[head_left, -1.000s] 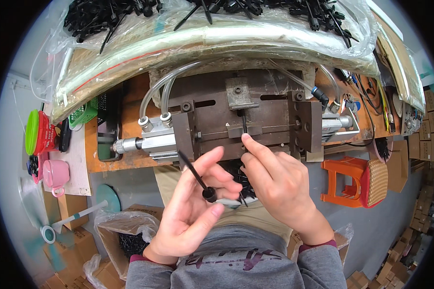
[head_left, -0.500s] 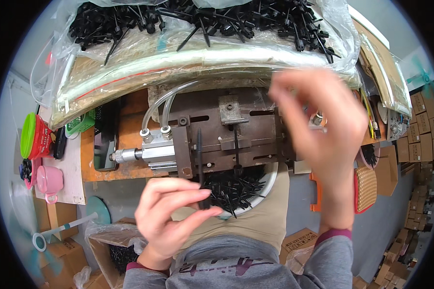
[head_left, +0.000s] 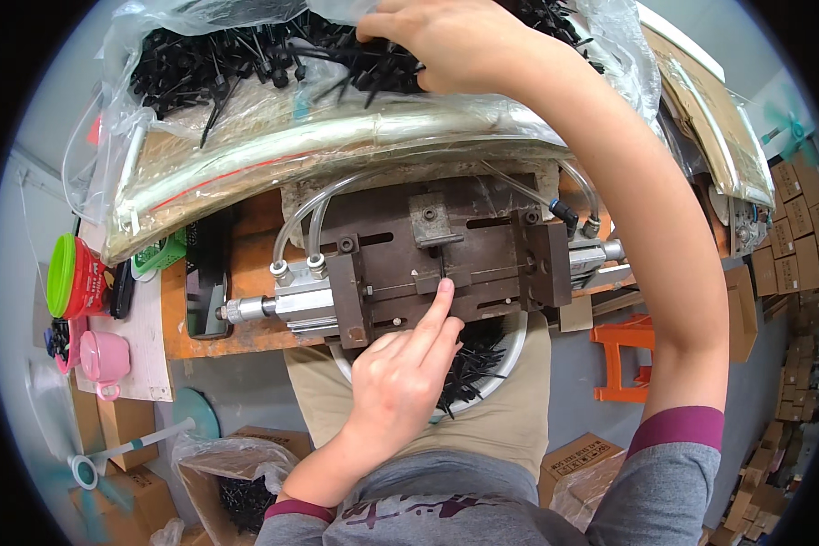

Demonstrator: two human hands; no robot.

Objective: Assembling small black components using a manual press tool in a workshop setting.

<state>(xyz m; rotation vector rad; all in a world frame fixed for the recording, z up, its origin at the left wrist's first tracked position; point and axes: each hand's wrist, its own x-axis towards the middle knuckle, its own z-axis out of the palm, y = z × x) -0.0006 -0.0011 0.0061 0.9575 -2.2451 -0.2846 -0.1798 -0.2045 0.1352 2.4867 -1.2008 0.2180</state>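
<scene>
Rod [head_left: 443,263] is apparently steadied by left hand [head_left: 399,378], index extended; black parts [head_left: 359,68] at twelve o'clock are met by half-curled right hand [head_left: 452,44]; both grips hidden.

At the table's [head_left: 250,338] near edge, the left hand [head_left: 396,378] extends a fingertip to a thin black piece [head_left: 442,264] in a machine [head_left: 382,259]; toward the far edge, the right hand [head_left: 455,45] is at piled black parts [head_left: 187,68].

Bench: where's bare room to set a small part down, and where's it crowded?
Bare wood shows between the black tray and left cylinder; a bare strip of white board lies right of the pink cup. Crowded: the fixture's middle, at the left hand's fingertip, and the black parts near the right hand.
</scene>
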